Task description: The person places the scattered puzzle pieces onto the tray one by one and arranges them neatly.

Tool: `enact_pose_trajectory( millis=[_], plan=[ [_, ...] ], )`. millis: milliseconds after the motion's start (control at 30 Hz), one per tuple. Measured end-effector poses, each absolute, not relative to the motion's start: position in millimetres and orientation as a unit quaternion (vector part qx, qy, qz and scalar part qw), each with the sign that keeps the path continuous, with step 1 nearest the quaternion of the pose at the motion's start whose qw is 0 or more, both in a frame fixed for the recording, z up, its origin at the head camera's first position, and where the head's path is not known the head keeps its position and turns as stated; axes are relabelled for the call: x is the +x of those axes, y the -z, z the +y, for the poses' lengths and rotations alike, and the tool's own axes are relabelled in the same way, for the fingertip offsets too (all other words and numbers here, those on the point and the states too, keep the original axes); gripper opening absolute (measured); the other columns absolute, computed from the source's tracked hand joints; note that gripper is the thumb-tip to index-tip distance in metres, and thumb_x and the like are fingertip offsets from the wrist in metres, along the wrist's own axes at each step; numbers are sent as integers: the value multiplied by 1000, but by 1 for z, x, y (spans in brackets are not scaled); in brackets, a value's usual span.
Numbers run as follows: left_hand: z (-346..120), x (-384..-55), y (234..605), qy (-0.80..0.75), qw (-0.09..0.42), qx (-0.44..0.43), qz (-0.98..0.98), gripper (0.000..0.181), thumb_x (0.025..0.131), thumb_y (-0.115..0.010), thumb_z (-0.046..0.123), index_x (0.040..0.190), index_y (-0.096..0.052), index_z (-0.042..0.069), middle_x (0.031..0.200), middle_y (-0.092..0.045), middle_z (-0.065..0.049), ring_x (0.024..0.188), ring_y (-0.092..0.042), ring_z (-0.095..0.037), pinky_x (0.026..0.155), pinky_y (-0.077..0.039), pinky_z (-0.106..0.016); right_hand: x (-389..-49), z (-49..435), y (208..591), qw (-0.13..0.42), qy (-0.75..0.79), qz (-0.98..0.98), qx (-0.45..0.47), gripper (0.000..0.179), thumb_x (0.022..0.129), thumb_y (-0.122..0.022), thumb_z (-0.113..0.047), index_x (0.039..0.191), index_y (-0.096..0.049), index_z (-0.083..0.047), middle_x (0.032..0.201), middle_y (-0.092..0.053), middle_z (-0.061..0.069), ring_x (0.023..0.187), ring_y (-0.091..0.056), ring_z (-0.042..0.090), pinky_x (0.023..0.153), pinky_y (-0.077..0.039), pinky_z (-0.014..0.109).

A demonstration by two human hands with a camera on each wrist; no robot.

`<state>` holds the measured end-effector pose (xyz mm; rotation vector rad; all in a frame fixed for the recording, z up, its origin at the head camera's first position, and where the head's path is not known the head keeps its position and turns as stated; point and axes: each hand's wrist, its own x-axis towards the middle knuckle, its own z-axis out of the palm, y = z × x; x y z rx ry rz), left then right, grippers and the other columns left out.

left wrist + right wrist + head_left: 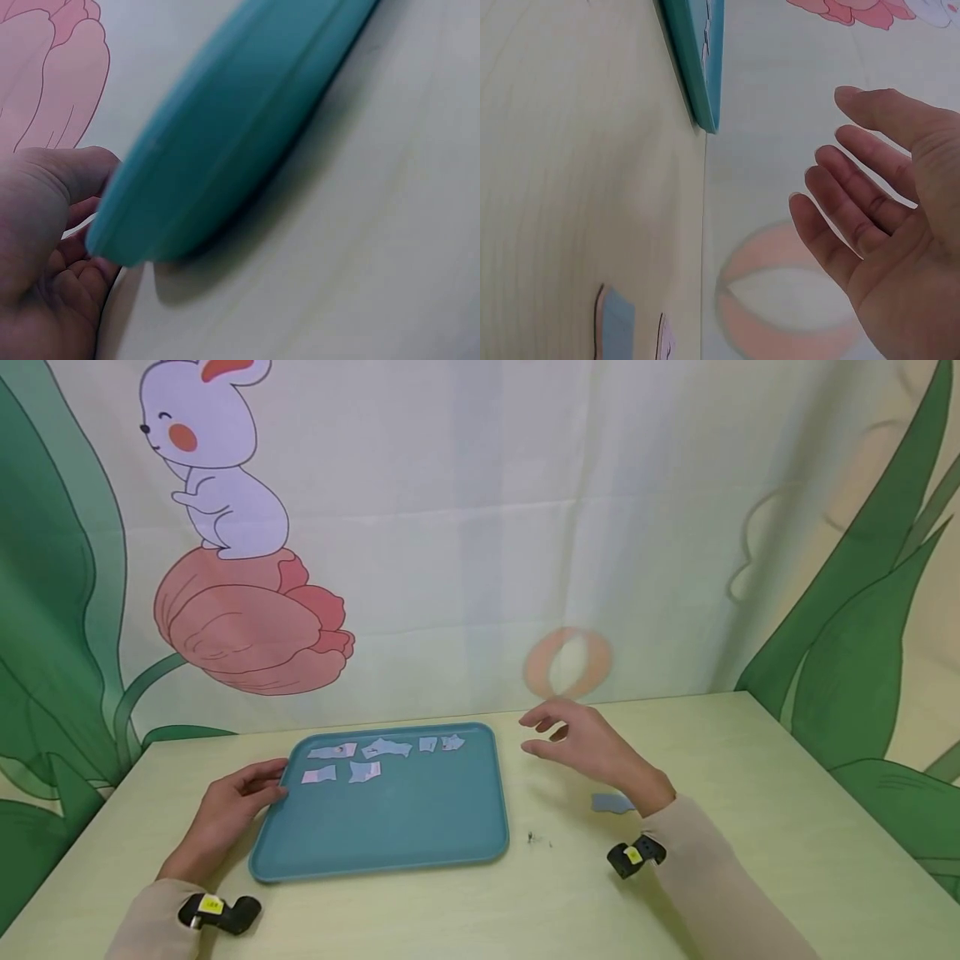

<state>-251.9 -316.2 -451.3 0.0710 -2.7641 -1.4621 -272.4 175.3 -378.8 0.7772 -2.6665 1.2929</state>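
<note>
My left hand [238,802] grips the left edge of a blue-green tray [405,827]. In the left wrist view, the thumb of that hand [45,225] lies against the rim of the tray [217,127], and curled fingers show below it. Several torn paper pieces [386,748] lie in two rows in the upper left part of the tray. Over the table, right of the tray, my right hand [581,743] hovers with relaxed, spread fingers and holds nothing. A bluish paper piece [612,802] lies on the table near the right wrist.
A pale wooden table [390,910] carries everything. Small dark specks [531,837] lie right of the tray. In the right wrist view a pinkish piece [665,339] lies beside the bluish one. A printed curtain [450,527] hangs behind the table.
</note>
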Motion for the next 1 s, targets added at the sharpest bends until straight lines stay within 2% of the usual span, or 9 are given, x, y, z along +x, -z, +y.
enact_pose_trajectory(
  millis=[133,300,500,833,1000],
  plan=[
    [-316,-252,452,464,7,23,-886,55,108,-61,14,158,-46,-3,150,-54,-28,131,-55,-39,87,-51,-11,-273,183,379,41,-419,-873,246,27,96,-81,-13,121,-74,-7,124,-71,6,112,-66,31,97,-57,45],
    [-318,-253,454,462,8,24,-886,55,109,-61,15,158,-45,-2,151,-54,-27,132,-55,-39,91,-54,-16,-274,193,380,49,-410,-879,240,26,96,-80,-13,120,-74,-7,124,-71,8,112,-66,35,98,-57,48],
    [-317,-254,455,467,11,19,-884,55,108,-61,14,158,-45,-3,150,-54,-28,130,-56,-39,87,-50,-10,-275,206,383,54,-403,-884,231,24,95,-80,-10,118,-74,-6,122,-71,7,113,-65,38,97,-57,50],
    [-316,-252,454,461,9,21,-887,55,108,-61,14,158,-45,-3,151,-54,-28,132,-56,-40,93,-55,-19,-280,229,390,29,-387,-898,208,28,95,-81,-13,119,-74,-3,122,-72,14,111,-66,30,97,-56,47],
    [-316,-252,454,460,7,23,-887,55,109,-60,15,158,-45,-3,151,-53,-28,132,-55,-40,94,-55,-21,-280,243,393,15,-383,-903,195,32,96,-81,-17,121,-73,0,123,-71,17,111,-65,31,94,-55,45]
  ],
)
